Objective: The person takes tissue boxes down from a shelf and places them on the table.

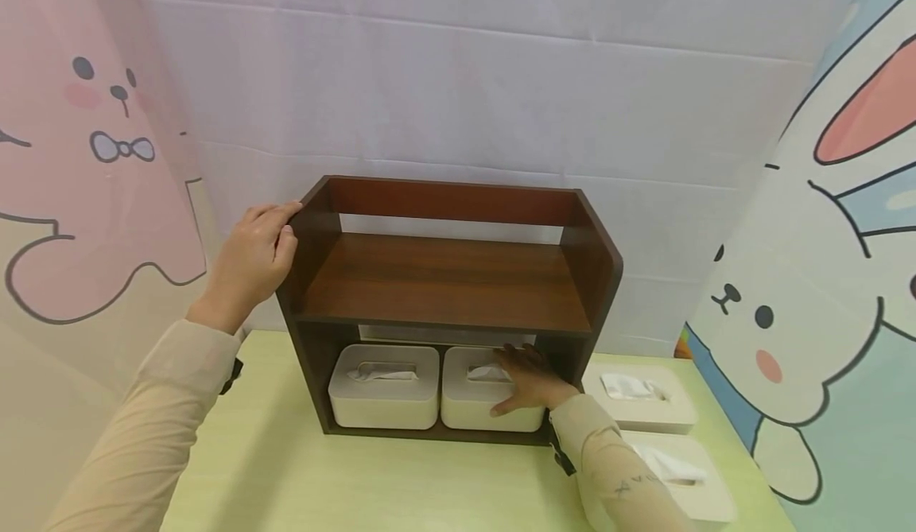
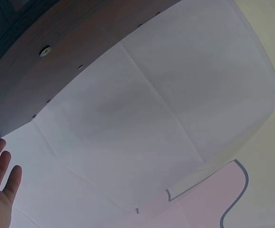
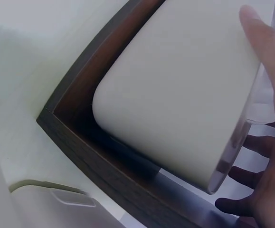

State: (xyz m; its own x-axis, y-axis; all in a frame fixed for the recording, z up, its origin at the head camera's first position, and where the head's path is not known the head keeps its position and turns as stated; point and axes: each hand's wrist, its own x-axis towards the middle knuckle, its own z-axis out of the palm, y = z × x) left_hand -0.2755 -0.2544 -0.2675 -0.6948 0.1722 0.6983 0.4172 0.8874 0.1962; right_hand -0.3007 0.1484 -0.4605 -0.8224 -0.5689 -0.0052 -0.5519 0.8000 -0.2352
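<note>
A dark brown wooden desk shelf [image 1: 444, 277] stands on the table, with two white tissue boxes side by side in its lower compartment. The left hand [image 1: 259, 252] rests against the upper edge of the shelf's left side panel; its fingers look extended in the left wrist view. Over the right-hand tissue box [image 1: 465, 405], the right hand [image 1: 529, 379] spreads its fingers across the top, thumb at the front upper edge. In the right wrist view, that box [image 3: 175, 90] sits inside the shelf's frame. Beside it is the left-hand tissue box [image 1: 386, 409], touched by neither hand.
Two more white tissue boxes stand right of the shelf: one farther back [image 1: 673, 409] and one nearer [image 1: 704, 500], partly behind the right sleeve. The table [image 1: 358, 484] is pale yellow-green. A white cloth [image 1: 458, 95] hangs behind, with cartoon-printed cloths on both sides.
</note>
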